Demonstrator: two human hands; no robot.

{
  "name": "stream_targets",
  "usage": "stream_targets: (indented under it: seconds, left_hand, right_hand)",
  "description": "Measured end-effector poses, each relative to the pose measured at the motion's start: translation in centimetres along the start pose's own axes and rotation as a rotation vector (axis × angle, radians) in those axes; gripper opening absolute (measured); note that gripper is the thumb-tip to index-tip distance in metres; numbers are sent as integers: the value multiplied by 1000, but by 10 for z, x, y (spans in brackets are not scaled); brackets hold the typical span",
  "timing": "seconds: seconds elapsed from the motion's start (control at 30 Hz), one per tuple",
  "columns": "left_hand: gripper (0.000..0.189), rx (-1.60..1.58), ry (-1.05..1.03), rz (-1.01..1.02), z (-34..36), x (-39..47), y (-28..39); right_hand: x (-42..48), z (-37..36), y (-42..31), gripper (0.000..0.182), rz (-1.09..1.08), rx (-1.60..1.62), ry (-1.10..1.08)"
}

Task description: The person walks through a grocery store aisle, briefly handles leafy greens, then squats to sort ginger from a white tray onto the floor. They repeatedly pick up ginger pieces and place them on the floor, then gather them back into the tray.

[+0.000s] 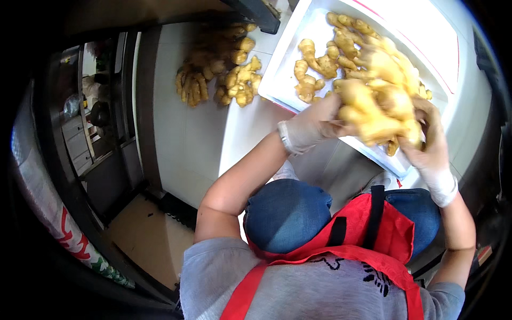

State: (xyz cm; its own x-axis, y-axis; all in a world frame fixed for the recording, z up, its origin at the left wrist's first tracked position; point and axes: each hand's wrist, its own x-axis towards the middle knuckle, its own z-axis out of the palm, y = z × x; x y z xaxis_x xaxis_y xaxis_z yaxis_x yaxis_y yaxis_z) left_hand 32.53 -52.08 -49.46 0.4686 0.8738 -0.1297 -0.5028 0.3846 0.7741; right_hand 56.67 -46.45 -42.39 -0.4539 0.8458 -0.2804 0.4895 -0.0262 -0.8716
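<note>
Both my hands wear thin whitish gloves. My left hand [318, 122] and my right hand [430, 140] grip a large ginger root [380, 116] from its two sides, over the near edge of a white foam box [276, 86]. Motion blurs the held ginger, so where it ends and the ginger behind it begins is hard to tell. Inside the box lies a heap of ginger roots [348, 42]. Smaller ginger pieces [308, 82] rest against its white floor on the left.
Left of the box, more ginger [242, 80] lies on the pale tiled floor [188, 140], partly in shadow. A dark metal leg [260, 16] stands close to the box's far left side. Farther left is a dark-framed doorway [132, 84]. My knees [288, 216] are just below the box.
</note>
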Motion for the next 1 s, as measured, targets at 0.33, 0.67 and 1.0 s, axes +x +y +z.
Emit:
stream_targets:
  seconds: [0.33,0.67,1.0]
  left_hand:
    - [63,-384,1004,404,-68,-231,-72]
    - [48,-704,1349,310,-174,-282,-151]
    - [61,-880,1634,48,-219,-245,-157]
  right_hand:
    - [44,125,-37,57,-734,-375,-438]
    - [58,108,5,34,-623,-476,-470]
    - [15,3,93,31,-125,-518,-370]
